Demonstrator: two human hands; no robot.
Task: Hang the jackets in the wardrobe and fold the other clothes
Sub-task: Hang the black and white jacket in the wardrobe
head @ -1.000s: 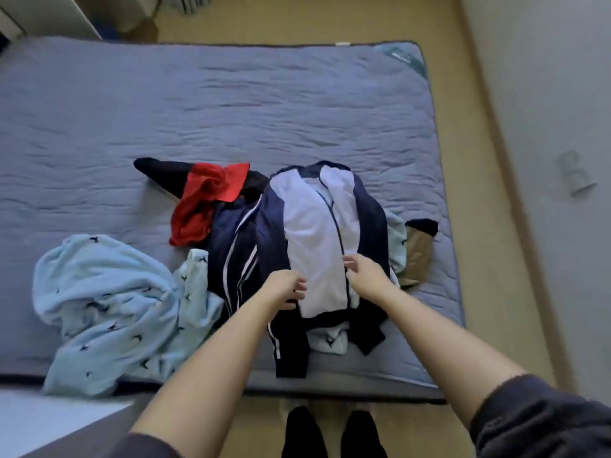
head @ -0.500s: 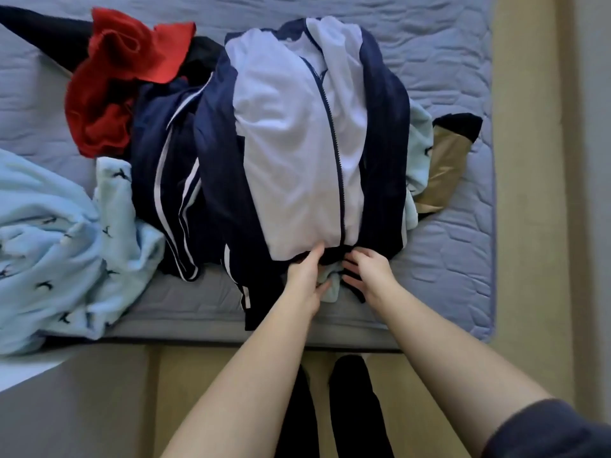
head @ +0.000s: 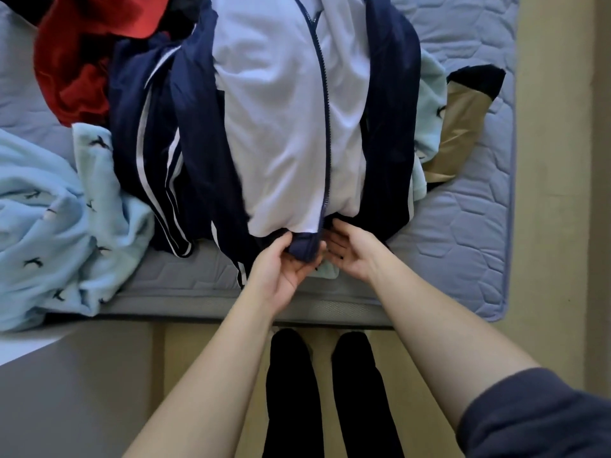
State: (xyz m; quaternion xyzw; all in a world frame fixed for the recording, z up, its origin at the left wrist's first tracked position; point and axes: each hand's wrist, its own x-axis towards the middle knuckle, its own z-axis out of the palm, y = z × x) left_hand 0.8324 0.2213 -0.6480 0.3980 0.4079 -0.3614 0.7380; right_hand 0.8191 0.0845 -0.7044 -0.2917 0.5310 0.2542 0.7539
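Observation:
A navy and white zip jacket (head: 281,127) lies face up on a pile of clothes at the near edge of the mattress (head: 463,226). My left hand (head: 281,269) pinches the jacket's navy hem by the zipper end, thumb on top. My right hand (head: 350,249) is palm up just right of the zipper, fingers reaching under the hem; whether it grips cloth is unclear. Under the jacket lies a navy garment with white stripes (head: 148,143). A red garment (head: 76,61) sits at upper left, a tan and black one (head: 463,120) at the right.
A light blue fleece with a small dark print (head: 49,209) is heaped at the left and hangs over the mattress edge. My feet in black socks (head: 324,391) stand on the tan floor by the bed. A grey surface (head: 66,391) fills the lower left.
The view has dropped closer to the jacket's hem. My hands slid from the jacket's front down to the bottom of the zipper, and my left hand has taken hold of the hem.

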